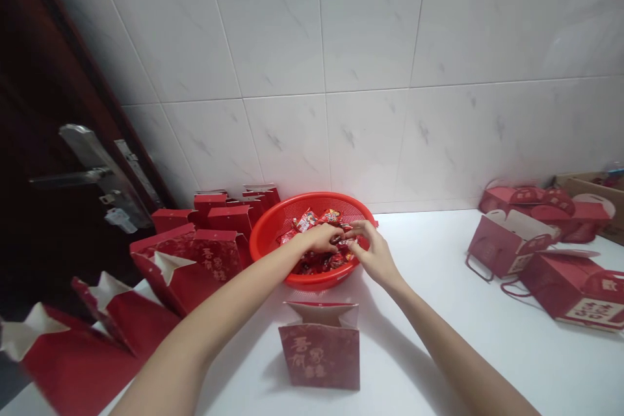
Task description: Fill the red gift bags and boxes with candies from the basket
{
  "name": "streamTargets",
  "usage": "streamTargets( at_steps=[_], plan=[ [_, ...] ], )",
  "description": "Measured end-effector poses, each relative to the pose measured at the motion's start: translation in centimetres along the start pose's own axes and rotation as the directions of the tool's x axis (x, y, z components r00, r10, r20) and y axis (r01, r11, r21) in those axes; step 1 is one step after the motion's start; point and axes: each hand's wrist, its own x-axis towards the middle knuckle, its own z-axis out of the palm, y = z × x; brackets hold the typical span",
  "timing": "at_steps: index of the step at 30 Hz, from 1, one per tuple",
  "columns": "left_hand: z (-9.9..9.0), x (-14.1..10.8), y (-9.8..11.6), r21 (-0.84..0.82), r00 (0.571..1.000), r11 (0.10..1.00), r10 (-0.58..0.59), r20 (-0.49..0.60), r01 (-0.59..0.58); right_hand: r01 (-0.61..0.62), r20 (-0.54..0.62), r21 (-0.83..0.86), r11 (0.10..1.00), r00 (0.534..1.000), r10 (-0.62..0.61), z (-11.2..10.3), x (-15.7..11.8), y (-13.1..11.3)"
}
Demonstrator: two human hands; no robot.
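A red plastic basket point(266, 234) with a mesh wall holds a heap of candies point(307, 220) in shiny red wrappers. My left hand point(325, 238) reaches over its rim, fingers curled around a small dark-wrapped candy point(335, 240). Beside it, almost touching, my right hand point(374, 250) bends its thumb and fingers together over a wrapped candy point(347, 242), partly hidden by the fingers. In front of the basket, between my forearms, a red paper gift bag point(322, 354) with pale lettering stands upright, its top open.
Several red paper bags point(214, 253) stand along the left side, some with open tops. On the right lie red handled gift boxes point(507, 244), with a cardboard box point(585, 185) behind. The white table point(424, 260) meets a tiled wall point(370, 143). A dark door point(43, 104) is at left.
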Motion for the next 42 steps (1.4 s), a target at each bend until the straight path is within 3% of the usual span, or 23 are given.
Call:
streamTargets(
  at_steps=[9, 12, 16, 23, 27, 34, 38, 42],
  plan=[
    [-2.3, -0.8, -1.7, 0.091, 0.992, 0.989, -0.120, 0.040, 0.116, -0.021, -0.009, -0.053, 0.998, 1.000, 0.020, -0.1, 0.2, 0.1],
    [-2.9, -0.8, -1.7, 0.092, 0.991, 0.989, -0.123, 0.044, 0.119, -0.078, 0.047, -0.053, 0.996, 0.996, 0.081, -0.4, 1.2, 0.0],
    [-3.2, -0.8, -0.5, 0.043, 0.996, 0.998, -0.057, 0.068, 0.054, -0.180, 0.179, 0.053, 0.982, 0.969, 0.168, -0.5, 3.8, -0.6],
    [-1.0, 0.2, 2.3, 0.019, 0.984, 0.987, 0.160, 0.072, -0.162, -0.183, 0.026, 0.064, 0.981, 0.983, 0.181, 1.6, 7.0, 0.8],
    [-0.7, 0.7, 2.9, 0.128, 0.987, 0.989, 0.055, 0.150, -0.074, -0.181, -0.028, 0.040, 0.983, 0.983, 0.182, 2.2, 6.9, 2.2],
    [-3.2, 0.5, 1.3, 0.228, 0.954, 0.961, -0.209, 0.217, 0.158, -0.176, -0.057, 0.036, 0.984, 0.982, 0.178, 1.7, 6.8, 2.2],
    [-4.1, 0.0, 0.7, 0.182, 0.944, 0.970, -0.205, 0.257, 0.161, -0.182, -0.054, 0.041, 0.982, 0.981, 0.184, 1.8, 6.9, 1.9],
    [-3.7, -1.2, 1.7, 0.088, 0.935, 0.994, -0.092, 0.343, 0.065, -0.192, -0.043, 0.049, 0.980, 0.980, 0.194, 2.0, 6.9, 1.9]
  ],
)
